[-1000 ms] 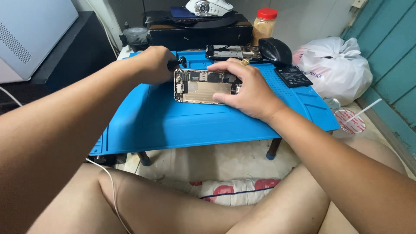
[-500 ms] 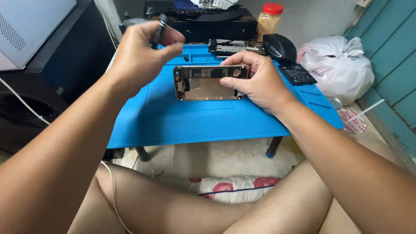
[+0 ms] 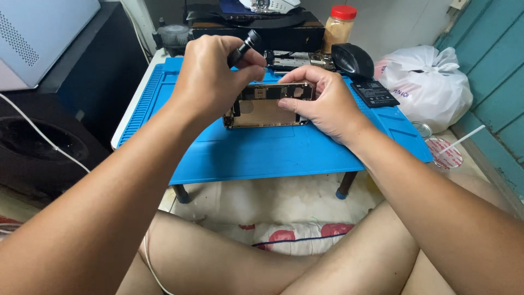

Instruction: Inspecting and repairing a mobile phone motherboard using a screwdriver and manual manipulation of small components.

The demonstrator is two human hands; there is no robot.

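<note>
Since half a second ago the left hand [image 3: 210,82] has come down from above the far edge of the desk and now sits right over the left end of the opened smartphone chassis with its bare metal interior [image 3: 267,106]. Its black cylindrical screwdriver [image 3: 244,47] has moved from high above the phone to just over its upper left corner. The left fingers are clamped together around the screwdriver's handle, which slants up and away; its tip is hidden behind the hand. The right hand [image 3: 322,101] has kept its place on the phone's right end, fingers [image 3: 297,102] closed on the top edge and right side. The phone lies on the blue silicone work mat [image 3: 262,150] covering the small desk, between both hands. A black computer mouse [image 3: 353,60] rests farther back on the mat.
</note>
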